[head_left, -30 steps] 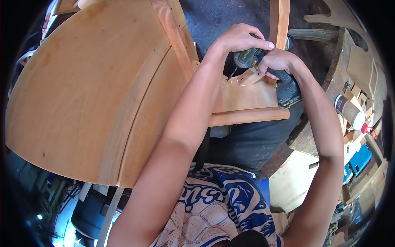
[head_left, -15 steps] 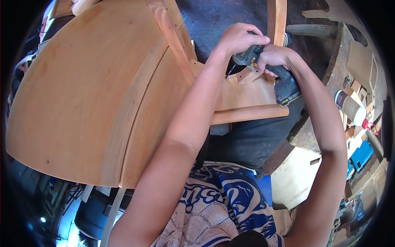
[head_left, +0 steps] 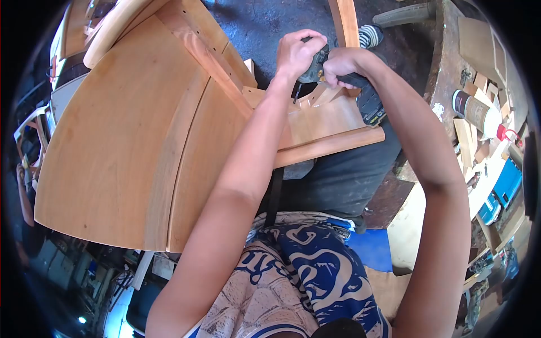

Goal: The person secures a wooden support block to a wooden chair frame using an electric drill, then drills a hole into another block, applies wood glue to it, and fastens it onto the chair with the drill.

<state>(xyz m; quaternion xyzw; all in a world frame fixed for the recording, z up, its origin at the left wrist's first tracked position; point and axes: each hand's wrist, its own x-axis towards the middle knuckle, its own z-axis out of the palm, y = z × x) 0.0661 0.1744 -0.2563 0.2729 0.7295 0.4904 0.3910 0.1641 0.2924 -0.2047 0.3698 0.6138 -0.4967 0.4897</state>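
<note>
My right hand [head_left: 345, 63] is wrapped round the handle of a dark cordless drill [head_left: 370, 104], whose battery base sticks out below the wrist. Around the drill's front body curls my left hand [head_left: 300, 52]. A thin dark bit [head_left: 297, 93] points down toward the inner corner of a wooden frame [head_left: 324, 121], near a small angled corner block [head_left: 326, 94]. Whether the bit touches the wood, I cannot tell. This frame has a rounded rail [head_left: 332, 147] near my lap and a leg [head_left: 345, 22] rising at the far side. A large curved wooden panel [head_left: 124, 135] adjoins it on the left.
Along the right, a worn bench [head_left: 442, 62] borders wood offcuts [head_left: 466, 135], a bottle with a red cap [head_left: 479, 112] and a blue case [head_left: 509, 180]. Another curved wooden piece [head_left: 118, 28] is at the upper left. A person's arm [head_left: 25, 194] shows at the left edge.
The view has shifted, so the frame, drill and both hands appear farther left and slightly higher. Both hands keep their hold on the drill. A striped sock now shows beside the leg.
</note>
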